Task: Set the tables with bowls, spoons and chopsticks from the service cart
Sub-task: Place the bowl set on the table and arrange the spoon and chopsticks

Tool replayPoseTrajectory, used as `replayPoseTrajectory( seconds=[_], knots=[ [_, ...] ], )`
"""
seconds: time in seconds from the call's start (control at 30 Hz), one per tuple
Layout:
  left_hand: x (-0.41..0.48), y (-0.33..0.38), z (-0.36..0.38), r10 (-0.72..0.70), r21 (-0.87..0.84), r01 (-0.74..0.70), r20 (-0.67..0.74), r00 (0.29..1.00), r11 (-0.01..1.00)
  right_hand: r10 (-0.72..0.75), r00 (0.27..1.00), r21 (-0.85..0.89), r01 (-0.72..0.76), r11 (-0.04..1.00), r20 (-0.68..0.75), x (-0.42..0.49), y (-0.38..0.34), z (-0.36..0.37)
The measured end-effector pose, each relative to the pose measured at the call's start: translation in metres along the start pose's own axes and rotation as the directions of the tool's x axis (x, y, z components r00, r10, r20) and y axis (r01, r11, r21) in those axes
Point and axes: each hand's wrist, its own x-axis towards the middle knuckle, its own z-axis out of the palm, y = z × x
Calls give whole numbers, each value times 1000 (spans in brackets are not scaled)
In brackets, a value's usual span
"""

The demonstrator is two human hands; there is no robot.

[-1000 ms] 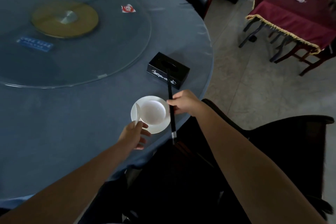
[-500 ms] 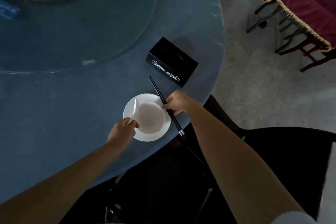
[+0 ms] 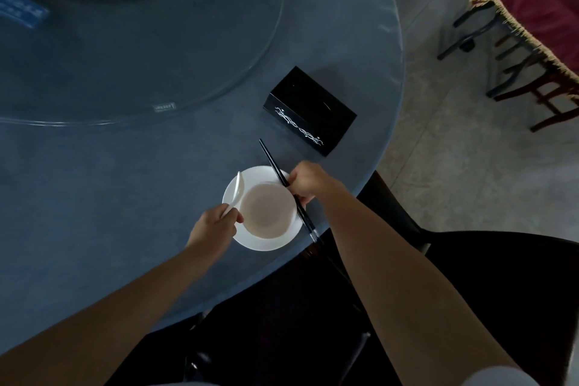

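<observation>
A white bowl [image 3: 267, 209] sits on a white saucer [image 3: 250, 175] near the front edge of the round table [image 3: 109, 182] with a blue-grey cloth. My left hand [image 3: 214, 224] pinches the handle of a white spoon [image 3: 235, 193], which lies along the saucer's left rim. My right hand [image 3: 308, 185] grips a pair of black chopsticks [image 3: 272, 163] that slant across the saucer's right side, tips pointing away from me.
A black tissue box [image 3: 308, 110] stands just beyond the saucer. A glass turntable [image 3: 156, 50] covers the table's middle. A dark chair [image 3: 470, 276] is below my arms. A red-clothed table [image 3: 539, 0] and chair legs stand across the tiled floor at right.
The chopsticks swung from pointing straight away to slanting left across the saucer's right rim. My left hand closed on the spoon handle. The view tilted down.
</observation>
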Motion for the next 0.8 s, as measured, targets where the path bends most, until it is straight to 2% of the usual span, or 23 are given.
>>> replayPoseTrajectory(
  seconds=[0.23,0.8],
  knots=[
    [-3,-7,-1,0,3,0,-7,1000,1000,-32,995,-122,21,992,-90,2,-6,4],
    [1,-7,-3,-25,22,25,22,999,999,-101,984,-144,80,986,-148,-1,-6,1]
  ],
)
